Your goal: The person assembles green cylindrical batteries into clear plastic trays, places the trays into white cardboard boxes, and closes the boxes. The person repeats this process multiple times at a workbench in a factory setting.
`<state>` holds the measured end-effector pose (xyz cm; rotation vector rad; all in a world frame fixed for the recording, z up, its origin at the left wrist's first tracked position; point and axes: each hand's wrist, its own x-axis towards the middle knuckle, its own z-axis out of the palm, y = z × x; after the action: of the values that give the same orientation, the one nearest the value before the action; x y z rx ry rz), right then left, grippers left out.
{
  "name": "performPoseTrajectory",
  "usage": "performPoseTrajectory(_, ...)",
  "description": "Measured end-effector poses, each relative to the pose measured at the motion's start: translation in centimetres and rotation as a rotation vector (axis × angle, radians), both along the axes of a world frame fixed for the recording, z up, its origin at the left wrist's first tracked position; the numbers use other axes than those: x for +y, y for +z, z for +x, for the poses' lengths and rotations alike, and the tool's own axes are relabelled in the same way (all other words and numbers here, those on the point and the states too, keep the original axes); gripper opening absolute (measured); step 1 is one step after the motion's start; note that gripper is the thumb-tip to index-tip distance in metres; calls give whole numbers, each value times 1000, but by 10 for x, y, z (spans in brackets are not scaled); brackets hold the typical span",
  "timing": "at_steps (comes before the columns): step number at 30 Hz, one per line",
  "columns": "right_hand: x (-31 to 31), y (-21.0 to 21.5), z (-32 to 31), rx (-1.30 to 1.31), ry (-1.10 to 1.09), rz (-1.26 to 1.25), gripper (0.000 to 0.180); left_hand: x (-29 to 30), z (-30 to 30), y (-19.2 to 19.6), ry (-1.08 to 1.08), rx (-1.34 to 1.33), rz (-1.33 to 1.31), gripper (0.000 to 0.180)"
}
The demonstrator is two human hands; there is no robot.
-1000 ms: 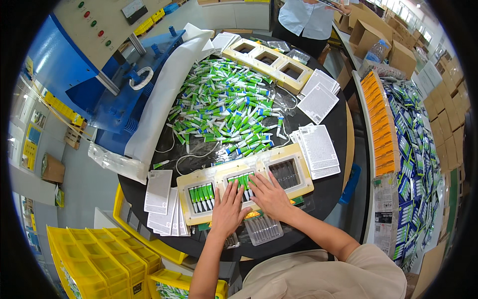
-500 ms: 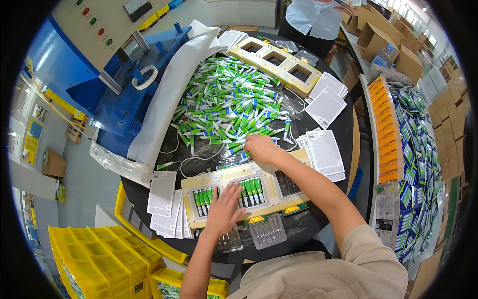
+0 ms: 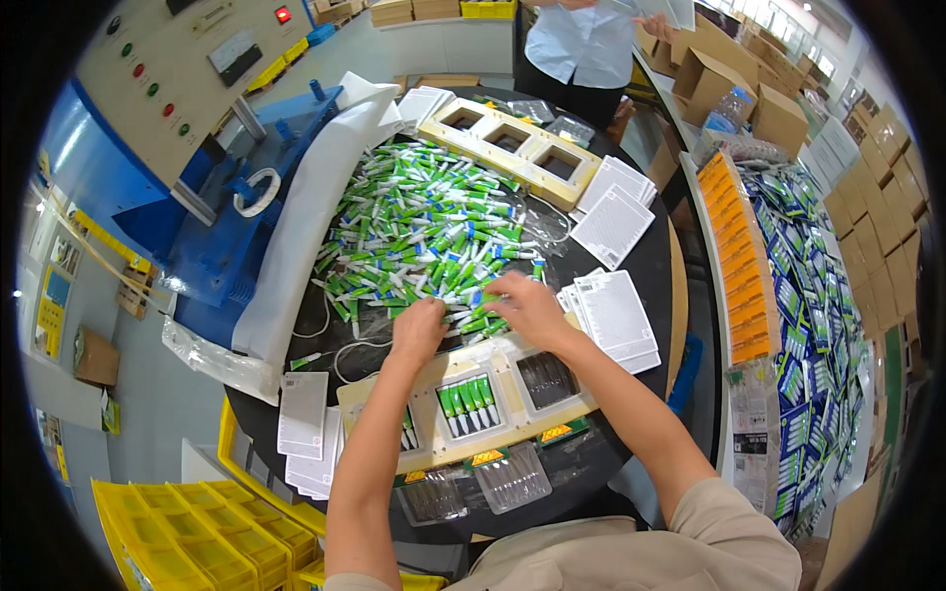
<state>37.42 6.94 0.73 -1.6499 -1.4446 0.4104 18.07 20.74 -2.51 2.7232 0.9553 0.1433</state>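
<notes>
- Small, slim green-and-white squeeze tubes (image 3: 424, 227): some were banded in blue.
- Rectangular three-window frames (image 3: 510, 402): these were cream-yellow.
- Flat rectangular white cards (image 3: 616, 315): these were patterned with fine grey print.
- Broad round tabletop (image 3: 591, 461): this was black.
- Bulky metal press (image 3: 202, 246): this was bright blue; its round buttons (image 3: 138, 71) were red and green.
- Ribbed plastic crates (image 3: 197, 522): these were yellow.
- Short fabric sleeve (image 3: 734, 532): this was beige.
</notes>
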Motion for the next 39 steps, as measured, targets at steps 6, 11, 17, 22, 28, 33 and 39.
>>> performPoseTrajectory(6,-128,2,-12,-296,-93,24,34,-58,-46,11,217,-649,-605,30)
performPoseTrajectory(11,-150,-36,-49,-595,-75,67,30,-126,-71,34,334,-711,-768,22)
performPoseTrajectory(17,-114,-24,-35,-506,-143,106,14,-178,-69,45,361,-1000,-849,29)
performPoseTrajectory(22,9,-26,27,-612,174,-339,3,-213,-32,43,-40,-710,-365,35)
performPoseTrajectory(28,45,-34,52,-696,527,-464,18,-208,27,13,-332,-470,181,35)
performPoseTrajectory(33,27,-28,63,-440,461,-532,26,-209,34,-10,-235,-408,230,40)
performPoseTrajectory(39,17,-39,70,-474,475,-392,24,-216,18,-11,-231,-318,217,47)
